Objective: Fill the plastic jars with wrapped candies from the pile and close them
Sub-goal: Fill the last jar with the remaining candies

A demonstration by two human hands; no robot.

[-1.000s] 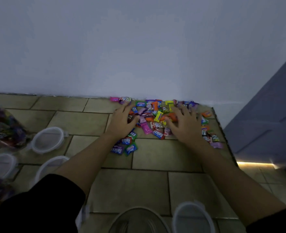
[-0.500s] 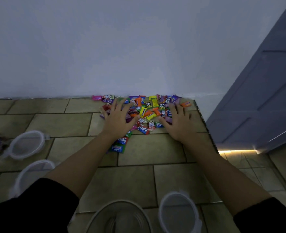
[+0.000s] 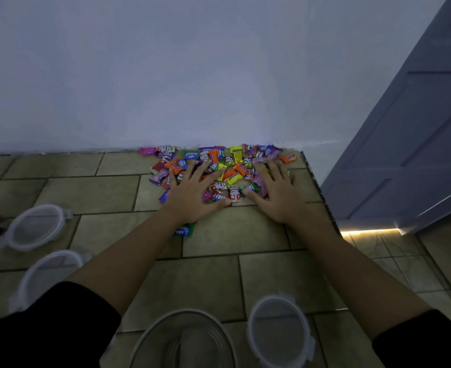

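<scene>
1. Wall (image 3: 166,75): pale and plain, standing beyond both grips.
2. Door (image 3: 404,155): grey and panelled, to the right of the right grip. A strip of light (image 3: 367,231) shows under its lower edge.
3. Tiled surface (image 3: 232,235): carries both grips and all items. Its right edge lies just outside the right grip.
4. Jar (image 3: 184,312): clear, mouth open, well behind the grips and between the two forearms.
5. Lids: one (image 3: 277,330) just right of the jar. Two more ( (image 3: 36,227), (image 3: 49,274)) lie well to the left of the left grip.
6. Candy pile (image 3: 232,160): wrapped, mixed colours, set against the wall foot. It lies under and ahead of the fingertips of both grips.
7. Left grip (image 3: 192,195): wide, fingers spread flat on the pile's left half, holding nothing.
8. Right grip (image 3: 277,195): wide, fingers spread flat on the pile's right half, holding nothing.
9. Blue candy (image 3: 183,231): apart from the pile, partly under the left wrist.
</scene>
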